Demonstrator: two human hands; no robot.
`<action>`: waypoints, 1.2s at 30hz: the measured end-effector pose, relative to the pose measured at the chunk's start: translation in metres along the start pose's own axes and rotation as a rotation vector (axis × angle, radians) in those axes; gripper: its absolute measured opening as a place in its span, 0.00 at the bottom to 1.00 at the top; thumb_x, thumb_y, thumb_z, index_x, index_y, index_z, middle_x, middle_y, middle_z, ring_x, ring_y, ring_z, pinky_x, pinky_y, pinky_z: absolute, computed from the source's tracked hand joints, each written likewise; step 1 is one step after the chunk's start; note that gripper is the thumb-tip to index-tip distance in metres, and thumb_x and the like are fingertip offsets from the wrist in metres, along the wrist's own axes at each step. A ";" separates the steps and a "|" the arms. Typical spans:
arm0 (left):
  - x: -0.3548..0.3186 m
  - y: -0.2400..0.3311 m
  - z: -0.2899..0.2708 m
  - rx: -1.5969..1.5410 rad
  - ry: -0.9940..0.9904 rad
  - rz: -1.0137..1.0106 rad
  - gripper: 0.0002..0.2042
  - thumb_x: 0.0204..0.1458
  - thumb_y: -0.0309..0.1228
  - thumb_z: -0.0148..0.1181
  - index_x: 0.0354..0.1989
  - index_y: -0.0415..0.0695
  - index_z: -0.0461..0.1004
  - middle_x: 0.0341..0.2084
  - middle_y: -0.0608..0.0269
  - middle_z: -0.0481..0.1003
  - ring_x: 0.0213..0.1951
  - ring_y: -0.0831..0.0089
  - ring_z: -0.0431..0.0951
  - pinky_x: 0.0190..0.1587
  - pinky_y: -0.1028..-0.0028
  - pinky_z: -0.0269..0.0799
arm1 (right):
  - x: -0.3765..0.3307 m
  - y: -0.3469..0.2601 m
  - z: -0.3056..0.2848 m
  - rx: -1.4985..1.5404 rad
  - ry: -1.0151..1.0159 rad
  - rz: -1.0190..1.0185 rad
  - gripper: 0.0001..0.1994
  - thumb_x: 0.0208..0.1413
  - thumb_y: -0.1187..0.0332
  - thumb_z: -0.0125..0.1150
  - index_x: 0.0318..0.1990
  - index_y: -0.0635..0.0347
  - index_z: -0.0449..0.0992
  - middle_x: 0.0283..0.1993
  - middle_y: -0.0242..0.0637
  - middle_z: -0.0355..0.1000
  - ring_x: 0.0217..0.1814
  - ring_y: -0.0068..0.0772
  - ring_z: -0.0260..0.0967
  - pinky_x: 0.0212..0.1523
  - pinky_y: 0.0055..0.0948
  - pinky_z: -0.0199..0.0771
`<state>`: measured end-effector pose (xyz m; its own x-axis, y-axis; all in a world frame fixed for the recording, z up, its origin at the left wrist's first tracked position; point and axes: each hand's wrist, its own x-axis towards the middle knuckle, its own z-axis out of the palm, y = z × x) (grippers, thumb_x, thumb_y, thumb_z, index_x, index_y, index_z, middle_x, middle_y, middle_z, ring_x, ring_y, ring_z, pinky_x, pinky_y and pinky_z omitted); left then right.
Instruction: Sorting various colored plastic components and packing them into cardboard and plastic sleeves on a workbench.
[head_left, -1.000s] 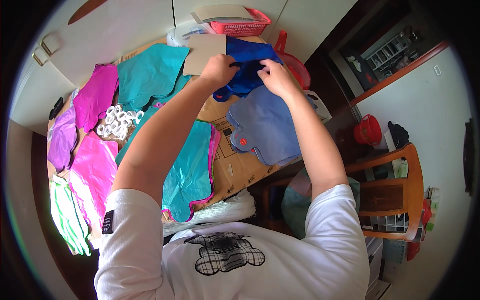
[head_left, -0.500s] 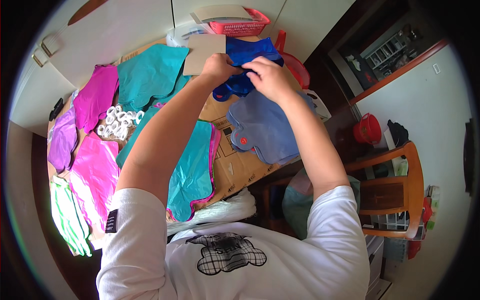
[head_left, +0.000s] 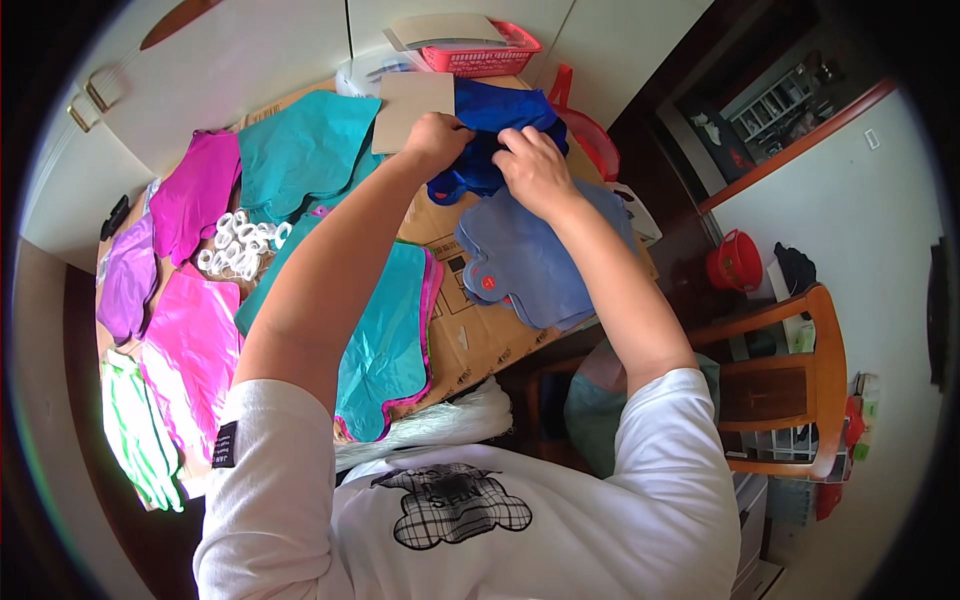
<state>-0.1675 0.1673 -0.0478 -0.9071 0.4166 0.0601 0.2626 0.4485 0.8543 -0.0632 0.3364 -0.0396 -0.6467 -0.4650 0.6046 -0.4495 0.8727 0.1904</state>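
Note:
At the far middle of the table lies a pile of dark blue, flat, shiny foil pieces [head_left: 510,100] with wavy edges. My left hand [head_left: 437,142] pinches the pile's left side, beside a sheet of tan cardboard [head_left: 400,105]. Over the pile's near right part, my right hand [head_left: 537,172] has its fingers bent and drawn together on the foil; the fingertips are partly hidden. Just nearer to me, under my right wrist, rests a stack of dull blue-grey flat foil pieces [head_left: 540,255] with scalloped edges and a small red mark.
Teal [head_left: 300,145], magenta [head_left: 195,190] and pink [head_left: 195,330] foil stacks cover the left side. White ring-shaped rolls [head_left: 240,245] sit among them. A red basket [head_left: 490,55] stands at the back. Right of the table is a wooden chair [head_left: 820,380].
My hands have moved apart: the left one a little to the left, the right one slightly nearer to me. The dark blue foil between them has shifted a little.

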 end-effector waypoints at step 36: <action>0.049 0.007 -0.024 -0.606 0.161 -0.426 0.14 0.56 0.37 0.62 0.42 0.39 0.76 0.31 0.61 0.76 0.32 0.65 0.75 0.34 0.62 0.74 | 0.045 -0.007 0.001 0.108 -0.615 0.512 0.18 0.48 0.54 0.68 0.40 0.59 0.81 0.41 0.45 0.78 0.47 0.48 0.75 0.49 0.42 0.73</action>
<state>-0.2180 0.1716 -0.0264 -0.9387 0.1633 -0.3034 -0.3055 0.0128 0.9521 -0.0899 0.3094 -0.0140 -0.9977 -0.0371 0.0565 -0.0421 0.9951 -0.0898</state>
